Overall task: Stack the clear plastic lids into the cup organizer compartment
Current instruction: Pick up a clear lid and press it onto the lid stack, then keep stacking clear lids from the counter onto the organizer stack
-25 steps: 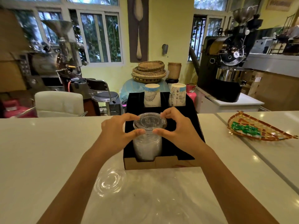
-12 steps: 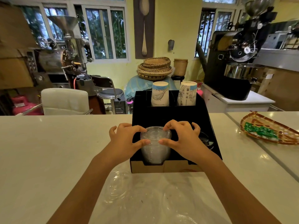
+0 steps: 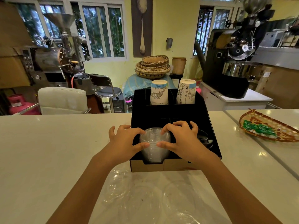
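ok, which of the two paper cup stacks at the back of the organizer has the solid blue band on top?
The left paper cup stack, behind the left hand. Its top band is plain blue; the right paper cup stack has line drawings over white, with blue only at its right edge.

Both hands clasp a stack of clear plastic lids (image 3: 154,145) seated in the front left compartment of a black cup organizer (image 3: 168,113) on a white counter (image 3: 48,143). The left hand (image 3: 125,142) and right hand (image 3: 181,139) pinch it from either side. Loose lids (image 3: 118,186) lie on the counter just in front, and two paper cup stacks (image 3: 159,92) stand in the rear compartments.
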